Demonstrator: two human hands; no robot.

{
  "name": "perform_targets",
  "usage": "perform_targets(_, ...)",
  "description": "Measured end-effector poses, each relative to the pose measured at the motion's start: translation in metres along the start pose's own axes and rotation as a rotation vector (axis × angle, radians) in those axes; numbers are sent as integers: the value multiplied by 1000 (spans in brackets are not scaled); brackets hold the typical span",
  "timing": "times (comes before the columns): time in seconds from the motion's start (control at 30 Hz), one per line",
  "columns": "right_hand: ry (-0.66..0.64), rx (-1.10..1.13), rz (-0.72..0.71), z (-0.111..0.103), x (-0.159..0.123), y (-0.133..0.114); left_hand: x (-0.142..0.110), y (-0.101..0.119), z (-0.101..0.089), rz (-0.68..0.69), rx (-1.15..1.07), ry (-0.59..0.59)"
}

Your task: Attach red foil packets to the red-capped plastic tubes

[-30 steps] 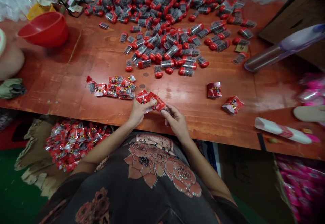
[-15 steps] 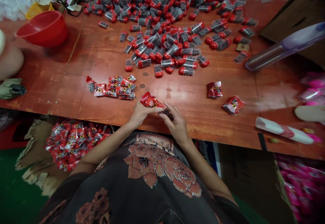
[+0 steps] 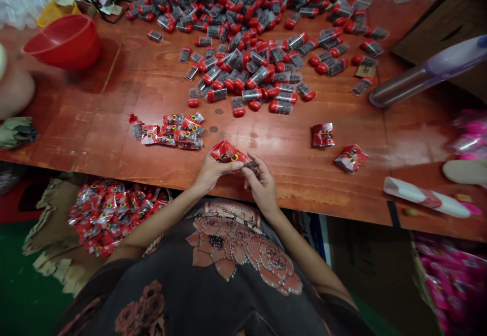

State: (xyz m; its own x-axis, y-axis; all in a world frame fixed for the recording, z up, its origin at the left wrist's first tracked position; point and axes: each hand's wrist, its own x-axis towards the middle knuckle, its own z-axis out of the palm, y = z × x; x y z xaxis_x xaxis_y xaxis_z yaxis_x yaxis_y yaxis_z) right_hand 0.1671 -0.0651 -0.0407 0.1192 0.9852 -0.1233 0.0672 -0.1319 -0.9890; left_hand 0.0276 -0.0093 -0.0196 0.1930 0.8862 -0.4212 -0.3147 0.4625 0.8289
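Observation:
A small red printed packet (image 3: pixel 227 152) is held over the table's front edge. My left hand (image 3: pixel 210 174) is closed on it, with the thumb lying along the packet's near side. At the packet's right end, my right hand (image 3: pixel 264 183) pinches its dark, see-through part between thumb and fingers. Just left of my hands lies a cluster of filled red packets (image 3: pixel 184 132). A clear tube with a red cap (image 3: pixel 136 127) lies at that cluster's left end. Two stacks of flat red wrappers (image 3: pixel 322 135) rest to the right.
A large heap of red-capped clear tubes (image 3: pixel 236 36) with dark beads spreads across the back. A red bowl (image 3: pixel 63 41) stands back left. Many finished packets (image 3: pixel 114 214) fill an open carton below the left edge. A clear cylinder (image 3: pixel 422 74) and a white roll (image 3: pixel 422 194) lie right.
The packet has turned slightly, so more of its printed face shows. My right fingers have shifted a little at its right end. The left hand stays nearly in place.

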Motion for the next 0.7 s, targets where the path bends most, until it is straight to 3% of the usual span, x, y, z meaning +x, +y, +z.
perform_targets(0.13, 14, -160, -152, -2, 3, 2, 1, -1, 0, 40, 24, 22)
perform_targets(0.3, -158, 110, 60, -10, 16, 1, 5, 4, -6, -84, -32, -63)
perform_targets(0.4, -177, 170, 91, -12, 20, -1, 7, 4, -9, -100, -49, -117)
perform_targets(0.7, -255, 246, 93, -10, 23, 4, 9, 0, -5, 78, -52, 88)
